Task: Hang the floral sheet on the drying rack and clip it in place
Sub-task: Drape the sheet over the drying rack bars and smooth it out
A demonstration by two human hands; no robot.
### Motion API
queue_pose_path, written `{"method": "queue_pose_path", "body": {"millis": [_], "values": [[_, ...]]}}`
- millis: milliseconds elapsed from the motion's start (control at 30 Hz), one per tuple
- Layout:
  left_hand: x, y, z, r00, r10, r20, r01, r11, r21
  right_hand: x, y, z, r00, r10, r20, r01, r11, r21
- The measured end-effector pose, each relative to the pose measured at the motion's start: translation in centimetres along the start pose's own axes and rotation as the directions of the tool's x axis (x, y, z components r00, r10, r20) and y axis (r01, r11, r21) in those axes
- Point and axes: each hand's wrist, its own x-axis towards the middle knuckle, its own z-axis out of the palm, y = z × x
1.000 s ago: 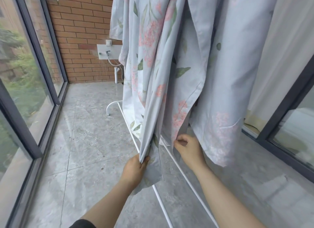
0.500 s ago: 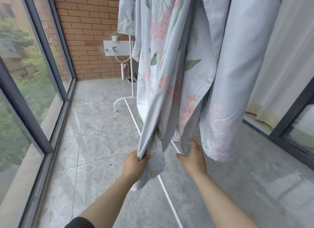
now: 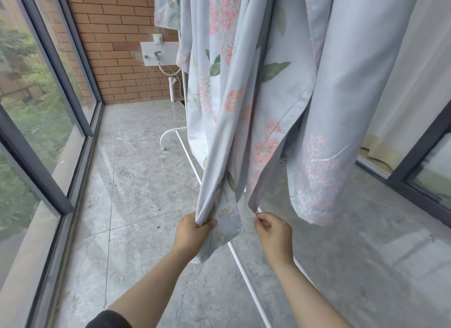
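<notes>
Pale blue floral sheet (image 3: 256, 132)
Pink blossoms, green leaves; white drying rack (image 3: 245, 277), red brick wall (image 3: 117, 59), grey marbled floor (image 3: 146, 193).

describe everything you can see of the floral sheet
The floral sheet is pale blue-grey thin cloth printed with pink flower clusters and green leaves. It hangs from above the frame in long bunched folds, its lower edges clear of the floor. The left hand grips a gathered fold near the bottom; the right hand pinches a neighbouring lower edge. The drying rack's white base bar runs beneath it. No clips show.
</notes>
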Motion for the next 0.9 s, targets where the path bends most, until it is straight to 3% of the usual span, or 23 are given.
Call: {"method": "queue_pose_path", "body": {"millis": [133, 300, 567, 900], "values": [[-0.3, -0.5, -0.4, 0.997, 0.023, 0.073, -0.024, 1.0, 0.006, -1.5, 2.0, 0.3, 0.994, 0.032, 0.107, -0.037, 0.998, 0.043], [-0.9, -1.0, -0.6, 0.998, 0.034, 0.058, -0.034, 0.999, -0.016, -3.4, 2.0, 0.3, 0.978, -0.002, 0.209, 0.001, 1.0, 0.007], [-1.8, -1.2, -0.4, 0.995, 0.069, 0.073, -0.07, 0.998, 0.006, -5.3, 1.3, -0.2, 0.961, 0.03, 0.276, -0.031, 1.0, -0.003], [-3.3, -1.5, -0.8, 0.993, 0.097, 0.063, -0.099, 0.995, 0.026, -7.8, -1.3, -1.8, 0.998, 0.056, 0.007, -0.055, 0.959, 0.276]]}}
